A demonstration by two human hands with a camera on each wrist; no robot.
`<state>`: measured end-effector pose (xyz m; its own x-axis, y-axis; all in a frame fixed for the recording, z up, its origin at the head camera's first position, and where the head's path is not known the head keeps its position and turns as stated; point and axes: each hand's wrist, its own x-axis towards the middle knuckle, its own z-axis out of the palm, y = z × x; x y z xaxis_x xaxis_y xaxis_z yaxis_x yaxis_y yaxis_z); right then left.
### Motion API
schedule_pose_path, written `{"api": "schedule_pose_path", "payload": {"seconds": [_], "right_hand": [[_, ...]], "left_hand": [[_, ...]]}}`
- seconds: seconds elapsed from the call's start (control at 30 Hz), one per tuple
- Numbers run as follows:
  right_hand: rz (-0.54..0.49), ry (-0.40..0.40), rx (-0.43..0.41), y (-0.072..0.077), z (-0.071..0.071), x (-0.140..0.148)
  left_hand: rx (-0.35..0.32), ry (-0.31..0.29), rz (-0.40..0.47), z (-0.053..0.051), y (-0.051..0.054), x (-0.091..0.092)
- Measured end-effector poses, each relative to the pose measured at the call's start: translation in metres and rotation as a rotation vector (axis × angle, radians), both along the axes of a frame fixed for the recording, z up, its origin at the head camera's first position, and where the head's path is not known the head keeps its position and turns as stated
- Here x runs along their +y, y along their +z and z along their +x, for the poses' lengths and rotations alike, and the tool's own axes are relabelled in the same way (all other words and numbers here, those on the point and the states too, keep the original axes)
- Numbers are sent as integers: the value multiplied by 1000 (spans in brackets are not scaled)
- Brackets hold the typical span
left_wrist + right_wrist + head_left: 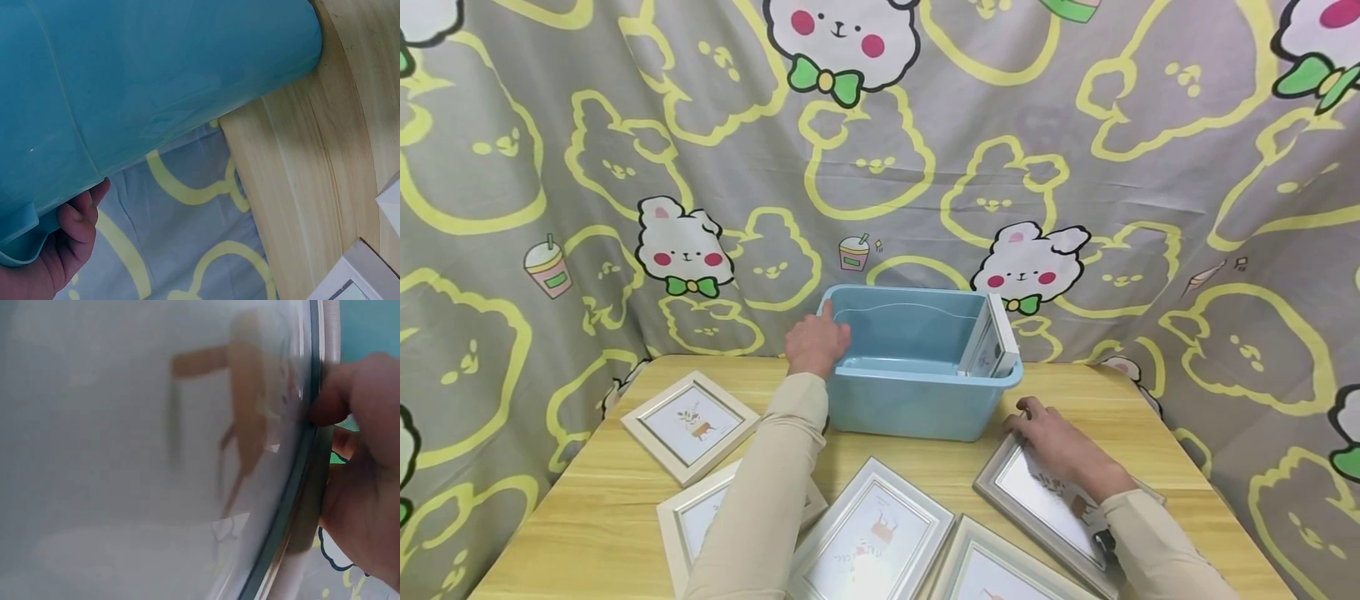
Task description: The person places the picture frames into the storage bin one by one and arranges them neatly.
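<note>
A light blue plastic bin [902,408] stands at the back of the wooden table. My left hand [817,340] grips its left rim, and in the left wrist view the fingers [78,222] curl under that rim beside the bin wall [156,75]. Inside the bin, a white picture frame [992,342] leans upright at the right end. Right of the bin, my right hand [1063,446] holds the far edge of a grey-brown picture frame [1033,500]. Up close in the right wrist view, the thumb and fingers of that hand [369,444] pinch the frame's border beside its glass [125,456].
A cream picture frame [662,421] lies at the left of the table. Another [681,533] is partly hidden under my left forearm. In front lie a silver-white frame [876,533] and a beige one [992,575]. A patterned curtain [880,200] hangs behind and around the table.
</note>
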<state>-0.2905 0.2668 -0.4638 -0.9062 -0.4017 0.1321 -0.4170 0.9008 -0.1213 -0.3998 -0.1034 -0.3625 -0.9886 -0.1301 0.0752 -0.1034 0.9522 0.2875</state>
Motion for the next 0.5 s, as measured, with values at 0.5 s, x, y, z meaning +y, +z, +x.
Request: {"api": "schedule_pose_path", "payload": {"seconds": [0.5], "right_hand": [[-4, -123, -13, 5, 3, 2]], "left_hand": [[-6, -6, 1, -2, -2, 0]]}}
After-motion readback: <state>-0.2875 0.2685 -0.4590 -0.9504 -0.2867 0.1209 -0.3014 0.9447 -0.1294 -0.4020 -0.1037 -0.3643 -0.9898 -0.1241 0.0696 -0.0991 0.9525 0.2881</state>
